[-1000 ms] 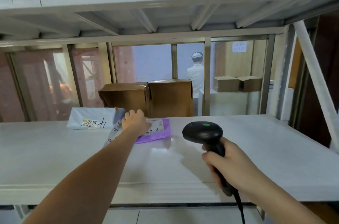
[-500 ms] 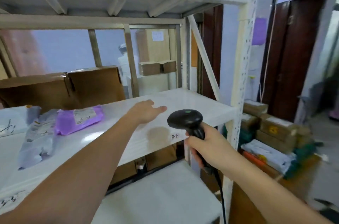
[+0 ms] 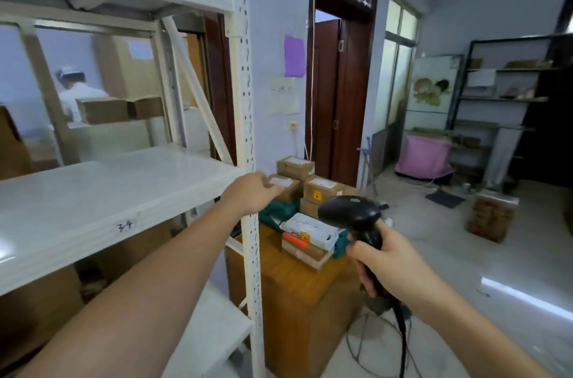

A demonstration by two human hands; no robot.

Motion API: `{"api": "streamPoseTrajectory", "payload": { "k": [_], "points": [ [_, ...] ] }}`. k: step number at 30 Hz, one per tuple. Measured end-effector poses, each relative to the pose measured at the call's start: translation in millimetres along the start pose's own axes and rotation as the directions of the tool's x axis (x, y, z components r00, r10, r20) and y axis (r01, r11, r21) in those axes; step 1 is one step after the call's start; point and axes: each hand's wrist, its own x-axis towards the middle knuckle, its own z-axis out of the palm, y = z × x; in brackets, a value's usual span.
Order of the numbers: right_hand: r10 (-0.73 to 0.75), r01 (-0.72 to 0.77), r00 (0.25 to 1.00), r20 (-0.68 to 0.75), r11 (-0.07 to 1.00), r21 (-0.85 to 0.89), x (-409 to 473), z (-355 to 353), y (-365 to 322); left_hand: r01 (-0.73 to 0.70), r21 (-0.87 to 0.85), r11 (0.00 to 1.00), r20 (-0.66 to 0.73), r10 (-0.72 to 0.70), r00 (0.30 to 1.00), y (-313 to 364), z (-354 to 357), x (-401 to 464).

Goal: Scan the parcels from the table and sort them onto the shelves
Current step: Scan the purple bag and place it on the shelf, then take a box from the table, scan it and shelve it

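A pile of parcels lies on a wooden table right of the white shelf rack: small cardboard boxes, a white mailer bag and green packets. My left hand reaches out empty, fingers relaxed, past the rack's upright toward the boxes. My right hand grips the handle of a black barcode scanner, its head level with the pile and its cable hanging down.
The rack's perforated post stands between my left arm and the table. A dark wooden door frame is behind the table. A pink-covered bin, a box on the floor and dark shelves are at right.
My view has swung right from the shelf to the parcel table. My left hand left the purple parcel on the shelf and now reaches toward the pile. The scanner stays gripped.
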Motion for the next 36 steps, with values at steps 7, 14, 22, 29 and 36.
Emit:
{"api": "streamPoseTrajectory", "payload": {
  "k": [7, 14, 22, 29, 36],
  "points": [
    [0.092, -0.094, 0.992, -0.085, 0.995, -0.026, -4, -65, 48, -0.040, 0.021, 0.999, 0.168, 0.035, 0.985, 52, 95, 27],
    [0.170, -0.174, 0.977, -0.128, 0.984, -0.021, 61, -84, 92, -0.046, 0.055, 0.997, 0.274, 0.029, 0.961, 48, 160, 100],
    [0.235, -0.232, 0.959, -0.159, 0.972, 0.042, 168, -94, 131, -0.028, 0.055, 0.998, 0.346, 0.007, 0.938, 34, 210, 223],
    [0.280, -0.277, 0.948, -0.153, 0.960, 0.043, 268, -120, 175, -0.007, 0.051, 0.999, 0.419, -0.015, 0.908, 32, 269, 324],
    [0.284, -0.290, 0.952, -0.116, 0.956, -0.036, 390, -164, 229, 0.104, -0.002, 0.995, 0.439, -0.092, 0.894, 36, 322, 429]
  ]
}}
